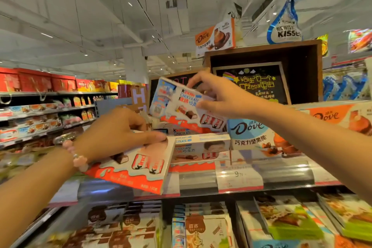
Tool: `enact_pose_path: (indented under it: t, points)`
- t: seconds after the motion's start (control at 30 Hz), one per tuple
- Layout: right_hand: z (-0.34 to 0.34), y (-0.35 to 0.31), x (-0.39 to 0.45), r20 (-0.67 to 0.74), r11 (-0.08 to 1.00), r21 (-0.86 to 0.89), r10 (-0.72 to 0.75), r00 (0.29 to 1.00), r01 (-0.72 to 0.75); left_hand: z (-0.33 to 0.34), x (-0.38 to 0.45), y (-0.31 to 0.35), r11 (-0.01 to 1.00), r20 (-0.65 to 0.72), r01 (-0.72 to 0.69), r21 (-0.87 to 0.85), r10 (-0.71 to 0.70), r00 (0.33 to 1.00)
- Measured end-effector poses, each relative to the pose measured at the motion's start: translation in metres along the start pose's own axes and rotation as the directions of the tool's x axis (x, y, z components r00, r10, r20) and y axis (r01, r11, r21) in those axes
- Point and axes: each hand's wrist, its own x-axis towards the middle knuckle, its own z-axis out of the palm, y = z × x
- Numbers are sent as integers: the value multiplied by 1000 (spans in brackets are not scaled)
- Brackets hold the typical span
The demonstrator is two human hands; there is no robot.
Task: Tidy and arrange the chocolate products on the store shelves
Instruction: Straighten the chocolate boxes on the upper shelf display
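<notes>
- Still being sorted: two Kinder chocolate boxes out of place, so tidying judged as partway through at best.
- Left hand (pixel 118 133) pressing down on a tilted Kinder box (pixel 138 165), fingers laid along its top edge and thumb hidden, so curled or straight cannot be told; box jutting past the shelf edge (pixel 281 184), just left of the shelved Kinder row (pixel 201 150).
- Right hand (pixel 219 94) pinching a second Kinder box (pixel 181 106) by its upper right corner, holding it tilted in the air above the shelved Kinder row.
- Sitting upright already: shelved Kinder row facing forward, with a blue Dove box (pixel 253 135) touching its right side.
- Waiting further right of that row: an orange Dove box (pixel 338 117), leaning.
- Lying below the shelved Kinder row: lower-shelf boxes (pixel 205 229), stacked loosely, likely needing straightening.
- Remaining, by judgement: seating both held boxes squarely and aligning fronts.
</notes>
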Motion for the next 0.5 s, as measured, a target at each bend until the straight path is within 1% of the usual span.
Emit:
enact_pose_path:
  t: [0.07,0.13,0.23,0.37,0.5]
  points:
    - [5,0,0,59,995,-96,-20,998,26,-3,1,-1,997,-31,-12,-73,10,999]
    - [11,0,2,134,983,-175,-28,991,51,-5,1,1,992,-31,-28,-121,24,999]
    - [18,-1,5,241,971,-240,43,970,17,-11,1,3,988,-13,-54,-142,53,998]
    - [24,-7,14,327,960,-279,105,939,-10,-19,3,-2,985,2,-86,-150,87,996]
    - [26,-10,24,388,956,-287,167,906,-54,-25,5,-5,983,67,-85,-161,97,993]
